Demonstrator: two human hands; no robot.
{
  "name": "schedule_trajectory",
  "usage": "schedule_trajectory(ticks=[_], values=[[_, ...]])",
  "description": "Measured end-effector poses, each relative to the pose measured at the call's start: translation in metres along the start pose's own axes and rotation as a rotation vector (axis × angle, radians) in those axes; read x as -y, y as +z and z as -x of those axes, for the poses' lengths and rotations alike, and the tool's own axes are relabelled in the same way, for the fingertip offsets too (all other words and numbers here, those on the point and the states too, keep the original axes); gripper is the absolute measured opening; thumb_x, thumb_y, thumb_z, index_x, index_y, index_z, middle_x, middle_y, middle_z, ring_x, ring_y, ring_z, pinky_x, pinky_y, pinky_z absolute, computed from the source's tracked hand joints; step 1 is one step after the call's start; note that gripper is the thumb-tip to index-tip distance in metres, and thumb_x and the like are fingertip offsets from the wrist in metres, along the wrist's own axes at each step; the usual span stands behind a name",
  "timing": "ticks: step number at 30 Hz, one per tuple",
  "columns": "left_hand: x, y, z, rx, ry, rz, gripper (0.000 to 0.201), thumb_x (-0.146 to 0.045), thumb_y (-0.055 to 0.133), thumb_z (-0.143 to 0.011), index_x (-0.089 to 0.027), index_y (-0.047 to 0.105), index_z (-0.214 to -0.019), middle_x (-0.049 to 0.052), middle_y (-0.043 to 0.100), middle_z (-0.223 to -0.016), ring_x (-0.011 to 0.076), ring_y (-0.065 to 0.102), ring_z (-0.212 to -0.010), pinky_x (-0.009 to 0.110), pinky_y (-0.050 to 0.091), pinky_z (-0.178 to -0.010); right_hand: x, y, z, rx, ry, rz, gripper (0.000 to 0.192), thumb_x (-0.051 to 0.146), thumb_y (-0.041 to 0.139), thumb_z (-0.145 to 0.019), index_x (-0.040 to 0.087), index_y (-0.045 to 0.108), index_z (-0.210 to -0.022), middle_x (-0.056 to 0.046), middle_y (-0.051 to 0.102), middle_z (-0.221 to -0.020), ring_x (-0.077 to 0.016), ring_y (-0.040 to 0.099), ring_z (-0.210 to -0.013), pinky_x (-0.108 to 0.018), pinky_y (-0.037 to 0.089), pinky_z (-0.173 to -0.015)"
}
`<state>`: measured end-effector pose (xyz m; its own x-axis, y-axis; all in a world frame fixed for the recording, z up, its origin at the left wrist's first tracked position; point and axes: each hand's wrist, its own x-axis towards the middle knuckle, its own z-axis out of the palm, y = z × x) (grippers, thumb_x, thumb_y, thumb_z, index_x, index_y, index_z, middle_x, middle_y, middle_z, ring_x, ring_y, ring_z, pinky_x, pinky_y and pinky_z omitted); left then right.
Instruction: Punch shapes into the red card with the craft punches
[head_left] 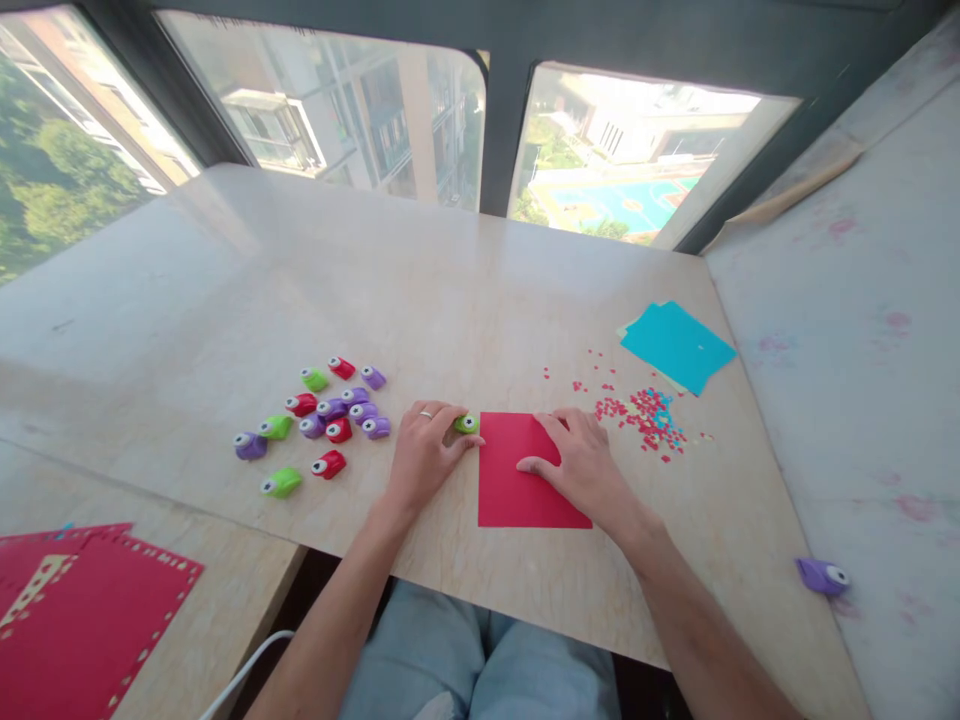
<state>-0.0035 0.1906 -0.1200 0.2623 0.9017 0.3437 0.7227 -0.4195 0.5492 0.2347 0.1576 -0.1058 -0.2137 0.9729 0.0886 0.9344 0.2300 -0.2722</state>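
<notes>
Red square paper sheet (525, 470) lies at lower centre of the pale marble surface (420, 270), pinned flat by the right hand (581, 462). The left hand (427, 450) pinches a small green plastic punch (466, 423) at the sheet's left edge, seemingly lining it up; next the edge must slide squarely into the slot.
</notes>
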Motion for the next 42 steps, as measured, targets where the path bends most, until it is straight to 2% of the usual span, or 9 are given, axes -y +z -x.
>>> schedule_trajectory(ticks=[5,11,15,19,24,27,33,37,42], values=[[-0.007,0.001,0.001,-0.029,-0.072,-0.026,0.027,-0.04,0.075,-0.079,-0.02,0.064,-0.094,0.005,0.067,-0.092,0.0237,0.057,-0.093,0.039,0.045,-0.085,0.0,0.005,0.002,-0.044,0.028,-0.006,0.059,0.057,0.067,-0.082,0.017,0.06,-0.125,-0.016,0.053,-0.123,-0.0339,0.05,-0.111,-0.048,0.043,-0.091],[-0.009,0.003,0.008,-0.13,-0.149,0.033,0.029,-0.046,0.069,-0.083,-0.019,0.064,-0.093,0.007,0.068,-0.092,0.0233,0.058,-0.094,0.039,0.045,-0.087,-0.002,0.006,0.0,-0.048,0.04,-0.037,0.06,0.061,0.064,-0.082,0.021,0.06,-0.126,-0.016,0.054,-0.118,-0.035,0.051,-0.107,-0.049,0.043,-0.088],[-0.01,0.002,0.012,-0.245,-0.199,0.099,0.023,-0.041,0.059,-0.091,-0.018,0.064,-0.091,0.006,0.068,-0.092,0.0211,0.059,-0.093,0.037,0.046,-0.087,-0.002,0.004,-0.001,-0.041,0.04,-0.046,0.06,0.06,0.067,-0.08,0.021,0.06,-0.126,-0.015,0.055,-0.116,-0.0344,0.051,-0.107,-0.048,0.043,-0.088],[-0.019,0.0,0.019,-0.313,-0.155,0.107,0.02,-0.033,0.053,-0.095,-0.018,0.063,-0.086,0.005,0.067,-0.086,0.0183,0.059,-0.086,0.033,0.046,-0.081,-0.003,0.006,0.001,-0.055,0.042,-0.081,0.063,0.059,0.069,-0.079,0.018,0.059,-0.127,-0.015,0.056,-0.117,-0.0341,0.051,-0.109,-0.049,0.043,-0.092],[-0.043,0.005,0.036,-0.217,0.1,-0.004,0.011,-0.024,0.057,-0.09,-0.018,0.065,-0.095,0.007,0.068,-0.095,0.0202,0.059,-0.091,0.037,0.045,-0.086,-0.014,0.006,0.0,-0.191,-0.016,-0.224,0.05,0.053,0.059,-0.09,0.015,0.061,-0.122,-0.015,0.061,-0.113,-0.0291,0.055,-0.109,-0.045,0.042,-0.098],[-0.054,0.01,0.047,-0.126,0.188,-0.07,0.015,-0.02,0.057,-0.088,-0.019,0.064,-0.101,0.008,0.068,-0.099,0.0218,0.059,-0.095,0.038,0.045,-0.087,-0.022,-0.001,-0.001,-0.211,0.072,-0.25,0.046,0.054,0.057,-0.09,0.016,0.063,-0.115,-0.014,0.064,-0.106,-0.0279,0.059,-0.1,-0.042,0.046,-0.09],[-0.06,0.018,0.052,0.039,0.139,-0.148,0.026,-0.027,0.054,-0.091,-0.017,0.061,-0.114,0.014,0.061,-0.12,0.0282,0.055,-0.112,0.044,0.046,-0.093,-0.023,-0.017,0.003,-0.008,0.267,-0.157,0.045,0.051,0.07,-0.08,0.018,0.061,-0.109,-0.007,0.066,-0.085,-0.0235,0.062,-0.075,-0.032,0.042,-0.063],[-0.063,0.022,0.051,0.09,0.12,-0.202,0.026,-0.028,0.053,-0.092,-0.017,0.062,-0.114,0.014,0.06,-0.123,0.0292,0.054,-0.113,0.046,0.045,-0.093,-0.021,-0.021,0.003,-0.013,0.312,-0.157,0.046,0.05,0.074,-0.075,0.021,0.059,-0.107,-0.004,0.065,-0.08,-0.0226,0.062,-0.071,-0.029,0.037,-0.059],[-0.065,0.024,0.052,0.086,0.124,-0.23,0.029,-0.028,0.051,-0.093,-0.016,0.062,-0.116,0.014,0.06,-0.124,0.0297,0.054,-0.113,0.047,0.045,-0.092,-0.022,-0.025,0.002,0.045,0.352,-0.214,0.039,0.045,0.076,-0.074,0.021,0.059,-0.099,-0.003,0.065,-0.081,-0.0196,0.06,-0.069,-0.027,0.034,-0.056]])
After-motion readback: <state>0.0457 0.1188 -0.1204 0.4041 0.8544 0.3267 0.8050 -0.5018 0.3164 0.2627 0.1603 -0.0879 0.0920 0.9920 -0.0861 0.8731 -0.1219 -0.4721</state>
